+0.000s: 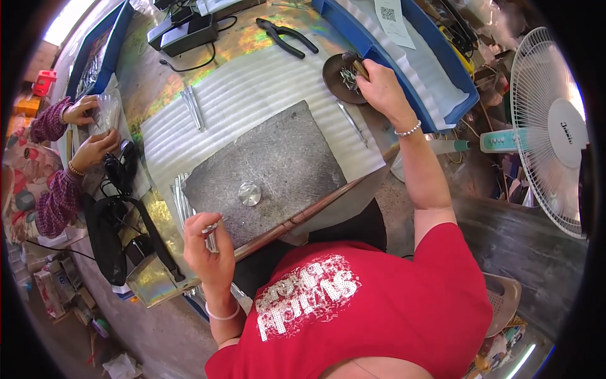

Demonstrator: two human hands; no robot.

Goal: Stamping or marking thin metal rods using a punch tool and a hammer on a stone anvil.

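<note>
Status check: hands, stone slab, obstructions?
Left hand pinches thin metal piece. Right hand grips wooden-handled tool at brown bowl. Round metal disc on stone slab. No obvious obstruction; black pliers beyond slab.

Glare whitens the upper left, the tabletop [237, 44] shines in patches, and the fisheye rim darkens to black

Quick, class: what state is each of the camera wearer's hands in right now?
Left hand: closed, holding a slim silvery piece.
Right hand: closed, its grip on a wooden-handled tool at the brown bowl.
</note>
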